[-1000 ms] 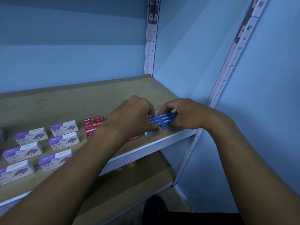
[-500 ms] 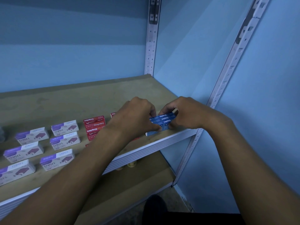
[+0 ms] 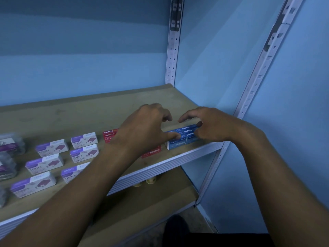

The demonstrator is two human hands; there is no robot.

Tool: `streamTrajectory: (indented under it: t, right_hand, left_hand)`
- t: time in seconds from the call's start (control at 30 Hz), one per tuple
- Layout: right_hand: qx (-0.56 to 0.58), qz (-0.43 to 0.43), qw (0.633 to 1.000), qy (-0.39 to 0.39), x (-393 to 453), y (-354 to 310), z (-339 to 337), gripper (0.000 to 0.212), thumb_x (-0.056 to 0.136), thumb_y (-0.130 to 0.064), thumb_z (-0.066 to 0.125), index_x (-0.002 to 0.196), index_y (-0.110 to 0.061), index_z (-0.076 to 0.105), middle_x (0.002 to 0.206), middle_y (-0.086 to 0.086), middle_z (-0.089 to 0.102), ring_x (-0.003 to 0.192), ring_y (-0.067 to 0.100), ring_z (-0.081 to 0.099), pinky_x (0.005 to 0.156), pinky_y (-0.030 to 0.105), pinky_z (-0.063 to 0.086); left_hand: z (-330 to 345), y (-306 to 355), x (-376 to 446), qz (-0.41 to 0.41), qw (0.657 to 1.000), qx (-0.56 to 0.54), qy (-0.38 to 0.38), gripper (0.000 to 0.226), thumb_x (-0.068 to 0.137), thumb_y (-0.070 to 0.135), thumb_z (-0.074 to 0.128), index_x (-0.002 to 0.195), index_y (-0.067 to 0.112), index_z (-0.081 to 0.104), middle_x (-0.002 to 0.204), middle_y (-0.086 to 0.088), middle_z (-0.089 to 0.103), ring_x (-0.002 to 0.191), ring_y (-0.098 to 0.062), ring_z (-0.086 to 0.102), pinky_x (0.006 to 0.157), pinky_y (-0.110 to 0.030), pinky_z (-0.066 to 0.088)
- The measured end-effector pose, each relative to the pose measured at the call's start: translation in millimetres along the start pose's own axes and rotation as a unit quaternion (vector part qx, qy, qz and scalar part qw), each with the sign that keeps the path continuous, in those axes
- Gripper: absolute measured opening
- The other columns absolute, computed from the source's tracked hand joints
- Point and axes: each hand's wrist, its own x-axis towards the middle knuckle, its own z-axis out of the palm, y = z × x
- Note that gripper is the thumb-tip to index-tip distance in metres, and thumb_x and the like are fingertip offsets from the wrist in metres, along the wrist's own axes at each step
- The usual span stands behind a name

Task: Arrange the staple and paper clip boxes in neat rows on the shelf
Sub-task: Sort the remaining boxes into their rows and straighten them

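Note:
Several blue staple boxes point(image 3: 185, 134) lie packed together near the front right edge of the wooden shelf point(image 3: 89, 113). My left hand point(image 3: 147, 127) hovers over their left end, thumb resting on the front-left box, fingers spread. My right hand point(image 3: 211, 125) is over their right end, fingertips touching the boxes, fingers apart. Red staple boxes point(image 3: 151, 152) lie left of the blue ones, mostly hidden by my left wrist. Purple-and-white staple boxes point(image 3: 83, 152) sit in two rows further left.
Clear plastic boxes point(image 3: 8, 157) are stacked at the far left edge. A perforated metal upright point(image 3: 173, 50) stands at the back corner and another point(image 3: 256, 86) at the front right. A lower shelf point(image 3: 151, 202) lies beneath, with small yellowish items point(image 3: 150, 180) under the rail.
Both hands have lifted and loosened from the blue boxes; fingers spread wider. The blue boxes stay on the shelf.

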Motion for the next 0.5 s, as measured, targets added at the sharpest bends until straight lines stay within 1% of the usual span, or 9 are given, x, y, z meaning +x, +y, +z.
streamTrajectory:
  t: [0.07,0.1,0.17,0.23,0.33,0.4,0.5]
  right_hand:
    - [0.011,-0.014,0.999,0.029,-0.2,-3.2,-1.1,0.053,0.087,-0.004,0.063,0.127,-0.038,0.062,0.143,-0.006,0.050,0.108,0.005,0.045,0.073,0.014,0.040]
    - [0.019,-0.022,0.999,0.043,-0.1,-5.9,-0.9,0.049,0.088,-0.005,0.065,0.125,-0.038,0.063,0.142,-0.006,0.051,0.108,0.005,0.046,0.071,0.011,0.039]
    - [0.035,-0.040,0.996,0.070,0.2,-12.9,0.4,0.043,0.089,-0.007,0.066,0.119,-0.038,0.067,0.138,-0.007,0.054,0.107,0.008,0.051,0.071,0.011,0.039]
    - [0.045,-0.062,0.993,0.089,1.1,-21.4,2.5,0.038,0.090,-0.009,0.067,0.111,-0.040,0.068,0.131,-0.010,0.056,0.104,0.009,0.056,0.073,0.012,0.040]
    - [0.057,-0.091,0.990,0.095,0.6,-36.6,5.5,0.035,0.090,-0.011,0.068,0.104,-0.042,0.069,0.116,-0.018,0.056,0.102,0.005,0.058,0.076,0.014,0.043]
    - [0.057,-0.108,0.987,0.103,1.2,-45.7,8.6,0.030,0.089,-0.013,0.069,0.103,-0.040,0.071,0.108,-0.021,0.057,0.099,0.002,0.060,0.081,0.019,0.049]
    - [0.058,-0.125,0.985,0.105,4.8,-58.4,14.8,0.026,0.088,-0.016,0.072,0.104,-0.036,0.074,0.104,-0.020,0.060,0.096,-0.002,0.060,0.088,0.028,0.054]
  left_hand:
    - [-12.4,-6.1,-7.5,-0.001,1.000,0.009,0.011,0.040,0.079,0.051,0.071,0.111,0.028,0.068,0.104,0.009,0.064,0.093,-0.009,0.058,0.079,-0.028,0.050]
    - [-18.6,-9.7,-12.0,-0.004,1.000,0.012,0.009,0.036,0.081,0.047,0.072,0.110,0.028,0.069,0.104,0.009,0.064,0.092,-0.009,0.059,0.078,-0.027,0.050]
    - [-30.3,-18.4,-21.2,-0.016,1.000,0.012,-0.001,0.030,0.082,0.041,0.073,0.109,0.029,0.069,0.103,0.010,0.064,0.090,-0.007,0.059,0.075,-0.024,0.049]
    - [-40.6,-27.3,-30.7,-0.026,0.999,0.018,-0.013,0.026,0.082,0.038,0.073,0.107,0.031,0.069,0.102,0.013,0.063,0.087,-0.005,0.058,0.073,-0.023,0.048]
    - [-51.8,-37.2,-44.4,-0.039,0.998,0.025,-0.031,0.027,0.082,0.036,0.073,0.109,0.031,0.070,0.103,0.012,0.064,0.083,-0.003,0.058,0.074,-0.023,0.051]
    - [-56.3,-41.0,-51.6,-0.047,0.998,0.026,-0.038,0.028,0.083,0.035,0.073,0.111,0.029,0.070,0.104,0.011,0.065,0.084,-0.004,0.059,0.075,-0.023,0.052]
    - [-59.0,-46.9,-58.4,-0.056,0.997,0.024,-0.044,0.029,0.083,0.034,0.073,0.112,0.027,0.071,0.105,0.011,0.066,0.085,-0.004,0.059,0.074,-0.021,0.051]
